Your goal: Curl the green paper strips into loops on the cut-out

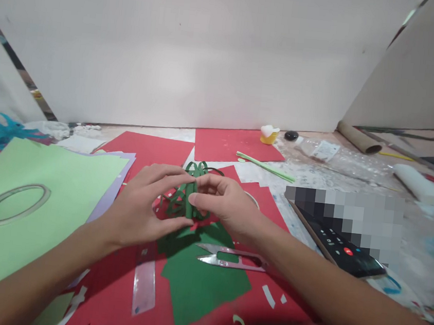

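Between my two hands stands a dark green paper piece point(190, 201), rolled upright, with curled fringe strips fanning out around it. My left hand point(146, 201) curves around its left side, fingertips at the top and thumb at the bottom. My right hand point(224, 199) pinches its right edge between thumb and bent fingers. Just below lie green paper sheets point(203, 290) with cut edges. On them rests a pair of thread snips point(230, 257), blades pointing left. A clear plastic ruler point(145, 281) lies to the left of the green paper.
Red paper point(111, 286) covers the work surface. Left are light green sheets point(64, 172) with a tape roll point(14, 205) and blue paper strips point(1, 129). Right are a phone point(340, 242), cardboard tube point(359, 138), and bubble wrap point(360, 159). Behind stand a yellow cup point(269, 136) and white panel point(197, 52).
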The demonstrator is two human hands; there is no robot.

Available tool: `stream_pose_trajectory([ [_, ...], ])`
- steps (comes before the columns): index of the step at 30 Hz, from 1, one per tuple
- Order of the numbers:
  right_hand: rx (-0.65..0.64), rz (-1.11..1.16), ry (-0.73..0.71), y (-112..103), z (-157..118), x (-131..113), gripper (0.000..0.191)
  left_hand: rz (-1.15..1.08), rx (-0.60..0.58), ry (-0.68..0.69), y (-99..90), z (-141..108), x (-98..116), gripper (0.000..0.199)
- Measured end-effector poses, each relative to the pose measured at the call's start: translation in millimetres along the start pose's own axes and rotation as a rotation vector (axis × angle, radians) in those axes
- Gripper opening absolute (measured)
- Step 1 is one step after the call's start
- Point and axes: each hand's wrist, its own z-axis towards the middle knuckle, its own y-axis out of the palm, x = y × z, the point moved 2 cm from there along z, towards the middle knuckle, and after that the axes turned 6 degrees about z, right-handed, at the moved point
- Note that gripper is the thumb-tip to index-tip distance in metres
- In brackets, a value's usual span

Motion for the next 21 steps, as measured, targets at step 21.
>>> stream_pose_trajectory([
  [21, -0.101, -0.133, 0.037, 3.9, -2.3, 3.5, 0.012, -0.212, 0.092, -0.013, 2.8, -7.4, -4.8, 0.059],
])
